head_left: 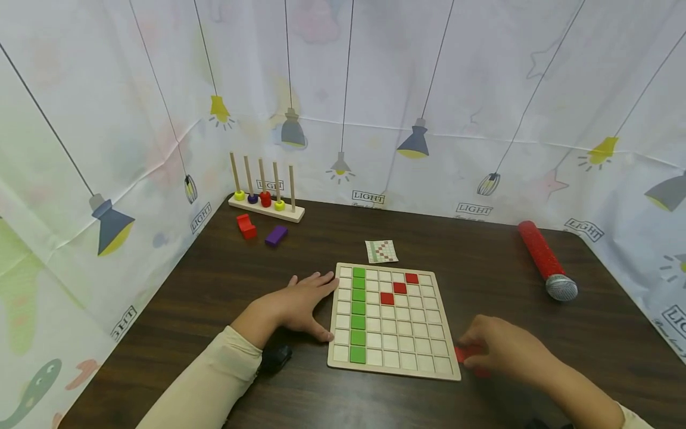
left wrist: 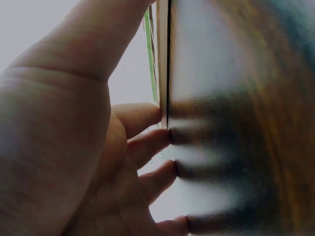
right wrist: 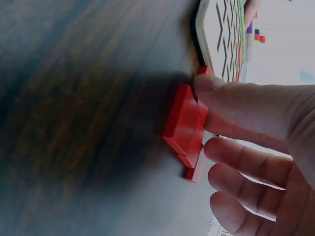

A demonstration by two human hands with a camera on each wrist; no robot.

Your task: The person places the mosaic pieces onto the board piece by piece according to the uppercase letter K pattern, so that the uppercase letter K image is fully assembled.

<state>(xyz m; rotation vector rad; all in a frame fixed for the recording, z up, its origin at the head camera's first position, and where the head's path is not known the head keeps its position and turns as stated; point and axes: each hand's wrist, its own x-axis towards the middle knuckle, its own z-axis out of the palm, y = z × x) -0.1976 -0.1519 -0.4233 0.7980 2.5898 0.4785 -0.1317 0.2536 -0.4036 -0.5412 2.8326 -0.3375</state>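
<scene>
A square wooden grid board (head_left: 396, 372) lies on the dark table. A column of green tiles (head_left: 358, 308) fills one of its lines, and 3 red tiles (head_left: 399, 288) step diagonally near its top. My left hand (head_left: 302, 304) rests along the board's left edge, fingers spread; the left wrist view shows its fingertips (left wrist: 152, 140) at the rim. Beside the lower right corner, my right hand (head_left: 501, 348) pinches at a red tile (head_left: 462, 354) between thumb and index finger. Several loose red tiles (right wrist: 184, 120) lie overlapping there, partly hidden by the hand in the head view.
A small card with a grid pattern (head_left: 382, 251) lies beyond the board. At the back left are a peg stand with coloured rings (head_left: 268, 208), a red block (head_left: 246, 227) and a purple block (head_left: 276, 236). A red microphone (head_left: 543, 253) lies at the right.
</scene>
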